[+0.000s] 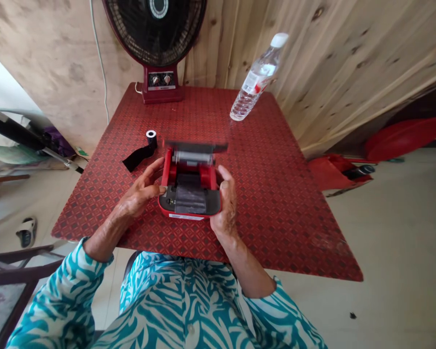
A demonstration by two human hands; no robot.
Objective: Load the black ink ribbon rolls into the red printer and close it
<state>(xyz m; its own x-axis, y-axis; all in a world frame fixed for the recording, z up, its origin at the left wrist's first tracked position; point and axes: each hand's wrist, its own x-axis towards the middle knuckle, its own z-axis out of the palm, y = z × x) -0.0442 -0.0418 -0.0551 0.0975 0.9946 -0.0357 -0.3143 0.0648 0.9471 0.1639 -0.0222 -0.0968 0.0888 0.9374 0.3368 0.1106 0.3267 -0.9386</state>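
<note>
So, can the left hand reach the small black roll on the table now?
Probably yes: the black roll stands just beyond the left hand, with nothing between, though that hand is now holding the red device.

Knotty wood-panelled wall [330, 53], pale floor [396, 232]

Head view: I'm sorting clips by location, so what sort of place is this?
Probably a room in a home, judging by the electric fan on the red patterned table and the slipper on the tiled floor, though it could be a small shop.
</note>
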